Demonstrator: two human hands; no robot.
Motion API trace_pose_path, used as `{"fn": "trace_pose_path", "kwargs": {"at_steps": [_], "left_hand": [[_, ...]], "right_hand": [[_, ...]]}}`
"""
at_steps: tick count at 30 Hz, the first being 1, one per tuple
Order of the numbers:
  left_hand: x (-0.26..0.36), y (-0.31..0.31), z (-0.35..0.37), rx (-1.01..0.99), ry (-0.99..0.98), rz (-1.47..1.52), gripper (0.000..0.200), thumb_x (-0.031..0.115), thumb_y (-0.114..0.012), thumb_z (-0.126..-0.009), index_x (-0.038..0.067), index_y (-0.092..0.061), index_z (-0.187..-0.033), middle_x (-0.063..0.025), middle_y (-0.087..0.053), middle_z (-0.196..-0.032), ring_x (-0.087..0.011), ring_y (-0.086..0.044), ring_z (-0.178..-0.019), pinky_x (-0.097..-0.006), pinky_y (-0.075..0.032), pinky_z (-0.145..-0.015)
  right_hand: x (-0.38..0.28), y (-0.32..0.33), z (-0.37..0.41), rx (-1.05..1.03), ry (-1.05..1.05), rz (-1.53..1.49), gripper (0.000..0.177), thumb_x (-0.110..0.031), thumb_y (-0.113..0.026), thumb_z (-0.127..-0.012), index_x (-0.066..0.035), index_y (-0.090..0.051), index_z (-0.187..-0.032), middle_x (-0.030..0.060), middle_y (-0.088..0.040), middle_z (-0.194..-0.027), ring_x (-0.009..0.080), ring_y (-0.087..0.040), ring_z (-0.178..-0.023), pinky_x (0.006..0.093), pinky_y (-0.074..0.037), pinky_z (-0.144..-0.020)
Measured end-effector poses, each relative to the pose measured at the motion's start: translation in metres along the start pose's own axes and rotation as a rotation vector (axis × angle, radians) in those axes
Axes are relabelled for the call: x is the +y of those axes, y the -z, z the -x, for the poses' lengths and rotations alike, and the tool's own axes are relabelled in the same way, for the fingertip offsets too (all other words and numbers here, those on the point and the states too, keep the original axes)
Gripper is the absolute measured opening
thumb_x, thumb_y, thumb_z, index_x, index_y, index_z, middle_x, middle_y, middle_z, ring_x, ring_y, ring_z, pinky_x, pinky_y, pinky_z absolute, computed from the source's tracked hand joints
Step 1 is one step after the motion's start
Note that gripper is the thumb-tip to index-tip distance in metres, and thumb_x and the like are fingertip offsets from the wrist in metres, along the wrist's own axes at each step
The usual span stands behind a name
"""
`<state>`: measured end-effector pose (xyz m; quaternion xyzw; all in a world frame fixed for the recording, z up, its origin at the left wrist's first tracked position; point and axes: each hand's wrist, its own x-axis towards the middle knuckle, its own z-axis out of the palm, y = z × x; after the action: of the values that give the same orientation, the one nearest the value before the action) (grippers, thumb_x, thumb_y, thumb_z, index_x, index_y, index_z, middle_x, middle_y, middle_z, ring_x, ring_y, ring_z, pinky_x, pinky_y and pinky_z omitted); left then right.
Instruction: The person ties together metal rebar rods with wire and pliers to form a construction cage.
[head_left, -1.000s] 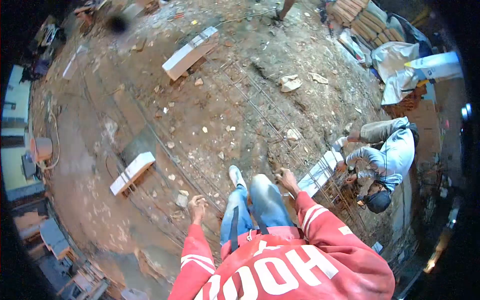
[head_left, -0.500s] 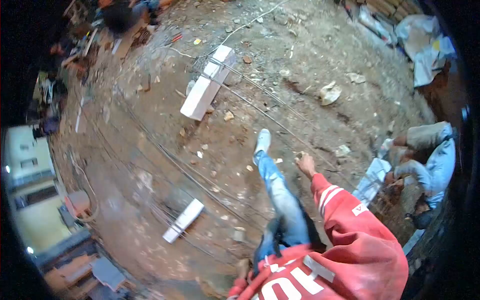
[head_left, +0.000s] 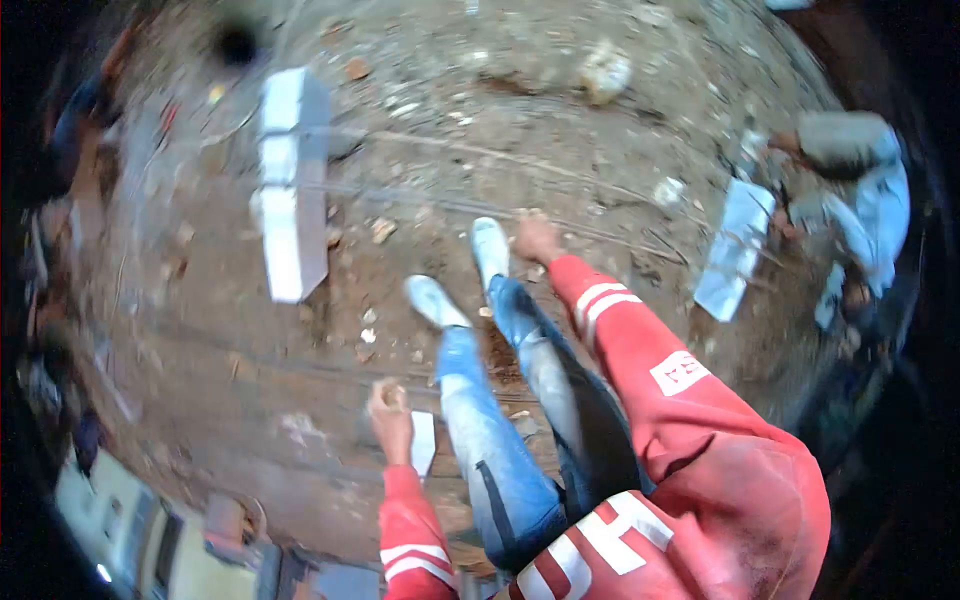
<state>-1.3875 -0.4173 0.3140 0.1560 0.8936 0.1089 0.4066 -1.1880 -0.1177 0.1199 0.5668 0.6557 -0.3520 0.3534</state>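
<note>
My right hand (head_left: 538, 238) reaches forward with its fingers curled and blurred; it overlaps the long thin metal rods (head_left: 450, 203) in this view. The rods run from a white block (head_left: 295, 235) on the left to a second pale block (head_left: 733, 255) on the right. My left hand (head_left: 390, 405) hangs low over the ground, fingers closed; what they hold, if anything, is hidden. Just beside its wrist, a smaller white block (head_left: 424, 440) shows in part. My two feet in pale shoes (head_left: 490, 250) stand between the hands.
A person (head_left: 870, 210) crouches at the right by the pale block. Stones lie on the dirt ground, with a large pale one (head_left: 606, 75) at the top. More rods cross the ground near my left hand. Furniture-like pale shapes (head_left: 110, 505) stand at the lower left.
My view has turned and I have stepped forward, bringing the second foot into sight. My right hand now overlaps the rods. My left hand has come out from beside my body.
</note>
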Motion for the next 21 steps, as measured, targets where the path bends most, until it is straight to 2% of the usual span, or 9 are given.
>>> {"fn": "trace_pose_path", "kwargs": {"at_steps": [4,8,10,12,14,15,16,19,21], "left_hand": [[0.077,-0.009,-0.132,0.133,-0.655,-0.444,0.035,0.009,-0.067,-0.075,0.008,-0.059,-0.109,-0.0170,-0.059,-0.105,-0.0362,-0.053,-0.106,-0.0460,-0.040,-0.093],[0.141,-0.029,-0.240,-0.022,-1.000,-0.571,0.049,0.019,-0.069,-0.078,0.001,-0.054,-0.121,-0.0231,-0.054,-0.118,-0.0392,-0.051,-0.112,-0.0456,-0.039,-0.098],[0.142,-0.061,-0.305,-0.070,-0.984,-0.434,0.041,0.021,-0.067,-0.084,-0.002,-0.057,-0.117,-0.0230,-0.057,-0.116,-0.0379,-0.053,-0.110,-0.0439,-0.042,-0.094],[0.162,-0.080,-0.347,-0.195,-0.730,-0.171,0.040,0.033,-0.065,-0.089,-0.006,-0.063,-0.098,-0.0162,-0.066,-0.092,-0.0276,-0.062,-0.091,-0.0357,-0.047,-0.086],[0.164,-0.098,-0.405,-0.401,-0.206,0.122,0.045,0.039,-0.062,-0.090,-0.004,-0.060,-0.075,-0.0053,-0.062,-0.071,-0.0184,-0.060,-0.059,-0.0321,-0.047,-0.059],[0.192,-0.099,-0.378,-0.226,-0.272,0.065,0.040,0.035,-0.063,-0.089,-0.001,-0.059,-0.071,-0.0068,-0.060,-0.068,-0.0213,-0.057,-0.055,-0.0358,-0.045,-0.057],[0.217,-0.089,-0.353,0.000,-0.520,-0.455,0.034,0.032,-0.064,-0.086,0.000,-0.060,-0.074,-0.0102,-0.061,-0.068,-0.0279,-0.060,-0.060,-0.0396,-0.048,-0.065],[0.251,-0.096,-0.342,0.028,-0.760,-0.564,0.032,0.035,-0.066,-0.082,0.003,-0.064,-0.084,-0.0156,-0.065,-0.077,-0.0349,-0.064,-0.074,-0.0430,-0.050,-0.077],[0.257,-0.106,-0.366,0.076,-1.291,-0.506,0.055,0.045,-0.069,-0.080,0.005,-0.062,-0.116,-0.0198,-0.065,-0.109,-0.0387,-0.061,-0.100,-0.0422,-0.047,-0.089]], "right_hand": [[0.003,0.005,0.016,0.081,0.066,-0.054,0.047,-0.015,-0.052,-0.083,-0.009,-0.050,-0.129,0.0156,-0.049,-0.135,0.0343,-0.043,-0.128,0.0562,-0.034,-0.105],[0.004,-0.007,0.000,0.059,0.057,-0.138,0.051,-0.021,-0.054,-0.086,-0.005,-0.047,-0.134,0.0211,-0.046,-0.137,0.0368,-0.039,-0.132,0.0617,-0.028,-0.107],[-0.003,-0.024,-0.006,0.111,0.027,-0.166,0.059,-0.023,-0.057,-0.085,-0.004,-0.043,-0.139,0.0238,-0.041,-0.141,0.0406,-0.032,-0.136,0.0618,-0.027,-0.108],[-0.008,-0.030,-0.009,0.168,-0.019,-0.193,0.066,-0.025,-0.060,-0.082,-0.003,-0.040,-0.141,0.0246,-0.037,-0.144,0.0420,-0.028,-0.139,0.0617,-0.028,-0.107],[-0.019,-0.033,0.007,0.182,-0.061,-0.196,0.070,-0.026,-0.063,-0.081,-0.003,-0.038,-0.142,0.0245,-0.035,-0.146,0.0425,-0.025,-0.140,0.0613,-0.029,-0.107],[-0.025,-0.027,0.016,0.202,-0.071,-0.251,0.074,-0.027,-0.065,-0.078,0.000,-0.037,-0.142,0.0258,-0.032,-0.147,0.0430,-0.023,-0.140,0.0600,-0.028,-0.108],[-0.029,-0.023,0.025,0.219,-0.082,-0.299,0.079,-0.027,-0.067,-0.076,0.004,-0.035,-0.142,0.0270,-0.030,-0.148,0.0435,-0.021,-0.141,0.0586,-0.027,-0.110],[-0.034,-0.036,0.026,0.316,-0.081,-0.344,0.082,-0.027,-0.069,-0.074,0.007,-0.035,-0.140,0.0265,-0.031,-0.148,0.0431,-0.018,-0.142,0.0574,-0.031,-0.108],[-0.037,-0.036,0.031,0.321,-0.087,-0.355,0.082,-0.026,-0.069,-0.074,0.008,-0.035,-0.140,0.0265,-0.031,-0.148,0.0433,-0.018,-0.142,0.0565,-0.033,-0.107]]}}
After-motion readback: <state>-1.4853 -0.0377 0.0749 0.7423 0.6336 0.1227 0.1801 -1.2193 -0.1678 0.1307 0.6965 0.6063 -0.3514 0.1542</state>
